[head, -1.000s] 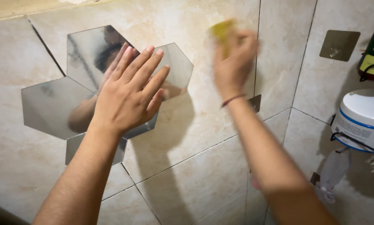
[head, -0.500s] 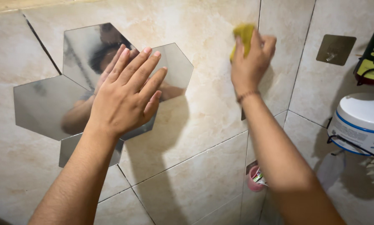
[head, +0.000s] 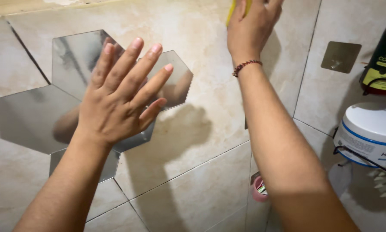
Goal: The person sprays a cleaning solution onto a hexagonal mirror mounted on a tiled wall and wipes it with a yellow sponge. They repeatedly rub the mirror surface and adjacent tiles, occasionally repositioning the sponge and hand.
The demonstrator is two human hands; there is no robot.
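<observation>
Up goes the right hand (head: 251, 25), gripping the yellow sponge (head: 235, 7) at the wall's (head: 210, 86) top edge. Open left hand (head: 119, 96) rests by the mirror (head: 29, 116). Scrubbing tiles; next needs firm rubbing.

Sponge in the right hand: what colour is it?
Yellow. The sponge pokes out left of the right hand, seen only in the head view, against the beige wall tile.

The left hand (head: 115, 101) lies flat, fingers spread, on the hexagonal mirror tiles (head: 27, 118) at nine o'clock. At twelve o'clock the right hand (head: 249, 28) presses a yellow sponge (head: 232, 9) against the beige wall tile (head: 201, 73).
</observation>
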